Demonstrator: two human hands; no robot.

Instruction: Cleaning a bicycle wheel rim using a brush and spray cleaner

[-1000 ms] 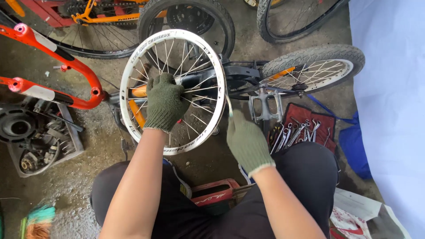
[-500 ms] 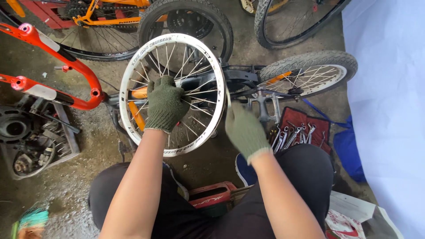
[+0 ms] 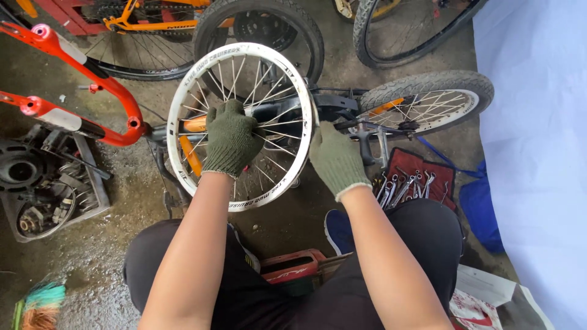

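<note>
two gloved hands on white wheel rim (image 3: 183, 104), gritty concrete floor (image 3: 73, 256)

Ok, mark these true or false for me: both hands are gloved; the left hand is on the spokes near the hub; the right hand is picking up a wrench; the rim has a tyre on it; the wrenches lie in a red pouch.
1. Both hands gloved: true, left hand and right hand wear green gloves.
2. Left hand on the spokes near the hub: true.
3. Right hand picking up a wrench: false, it rests at the edge of the white rim.
4. Rim has a tyre: false, it is bare.
5. Wrenches in a red pouch: true.
</note>
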